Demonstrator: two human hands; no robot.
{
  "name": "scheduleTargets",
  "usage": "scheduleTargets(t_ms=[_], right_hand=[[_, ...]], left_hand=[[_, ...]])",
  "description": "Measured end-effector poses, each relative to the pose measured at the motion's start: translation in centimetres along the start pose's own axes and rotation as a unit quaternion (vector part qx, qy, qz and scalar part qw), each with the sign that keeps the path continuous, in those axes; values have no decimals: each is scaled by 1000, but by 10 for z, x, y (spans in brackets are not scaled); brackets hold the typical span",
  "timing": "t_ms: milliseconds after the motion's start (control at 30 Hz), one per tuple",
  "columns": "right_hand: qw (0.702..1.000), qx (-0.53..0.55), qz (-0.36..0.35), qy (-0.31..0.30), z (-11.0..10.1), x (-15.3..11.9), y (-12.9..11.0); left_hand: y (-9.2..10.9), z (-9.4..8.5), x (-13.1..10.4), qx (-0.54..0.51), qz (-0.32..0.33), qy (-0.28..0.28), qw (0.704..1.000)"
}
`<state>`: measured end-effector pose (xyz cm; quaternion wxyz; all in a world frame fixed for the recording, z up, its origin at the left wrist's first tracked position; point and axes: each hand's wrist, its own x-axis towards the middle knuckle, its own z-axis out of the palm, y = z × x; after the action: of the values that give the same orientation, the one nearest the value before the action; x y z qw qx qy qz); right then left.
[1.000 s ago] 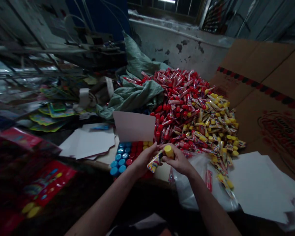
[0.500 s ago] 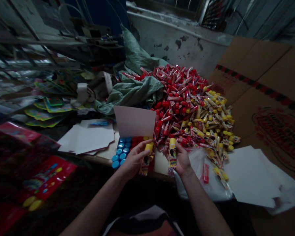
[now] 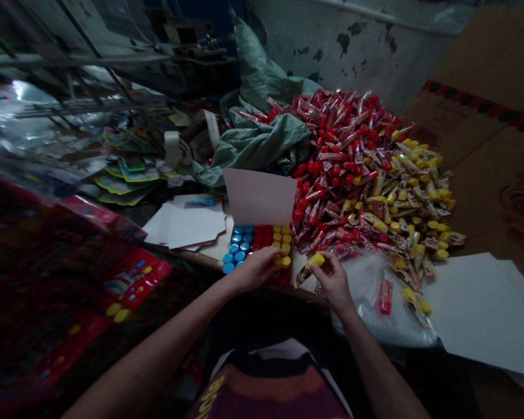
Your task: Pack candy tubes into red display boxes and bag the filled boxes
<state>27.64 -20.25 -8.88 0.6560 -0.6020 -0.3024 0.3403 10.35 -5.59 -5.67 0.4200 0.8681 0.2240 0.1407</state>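
Observation:
My left hand (image 3: 259, 269) is closed on a yellow-capped tube (image 3: 283, 262) at the near right part of a display box. Only the cap of that tube shows clearly. Rows of blue caps (image 3: 239, 247), red caps (image 3: 262, 235) and yellow caps (image 3: 281, 235) stand upright in the box, and its pale lid flap (image 3: 260, 198) is raised at the back. Just right of the box, my right hand (image 3: 335, 284) pinches another yellow-capped tube (image 3: 304, 273) between thumb and fingers. This one is tilted, its printed end pointing down and left.
A big heap of red-capped tubes (image 3: 332, 157) and yellow-capped tubes (image 3: 419, 186) lies behind and right. A clear plastic bag (image 3: 367, 308) lies near my right forearm. White card sheets lie at left (image 3: 183, 224) and right (image 3: 484, 308). Red printed packs (image 3: 140, 273) stand at left.
My left hand has lowered its tube into the near right part of the box. The right tube has gone from upright to tilted. The view has shifted, so the scene sits further right.

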Motion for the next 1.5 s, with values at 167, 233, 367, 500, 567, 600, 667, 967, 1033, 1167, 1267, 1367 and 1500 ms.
scheduleTargets(t_ms=[167,233,367,500,567,600,667,967,1033,1167,1267,1367,1500], right_hand=[[995,-84,-49,-17,8,-10,8],[989,-117,-85,-32,12,-11,11],[973,-185,-119,-73,16,-8,20],[961,-225,-133,-87,16,-4,28],[952,-234,-165,-107,16,-3,30],[945,-238,-186,-124,15,-2,31],[929,-246,-224,-162,15,-1,31],[892,-299,-259,-217,17,15,19],[883,-312,-263,-232,17,17,20],[869,-350,-264,-231,17,18,28],[869,-362,-263,-212,17,17,32],[879,-353,-255,-192,18,14,33],[888,-343,-249,-177,20,12,32]], left_hand=[[-2,-8,7,62,31,-73,995],[1,-12,8,70,38,-93,993],[5,-19,6,74,39,-109,991],[5,-22,5,87,36,-124,988],[4,-23,5,107,36,-132,985],[3,-22,5,118,38,-137,983],[2,-22,5,131,44,-146,980],[6,-26,10,136,56,-166,975],[9,-22,12,163,62,-176,969],[12,-14,14,223,74,-185,954],[12,-15,14,249,82,-179,948],[13,-19,14,246,84,-176,949],[15,-25,15,219,83,-203,951]])
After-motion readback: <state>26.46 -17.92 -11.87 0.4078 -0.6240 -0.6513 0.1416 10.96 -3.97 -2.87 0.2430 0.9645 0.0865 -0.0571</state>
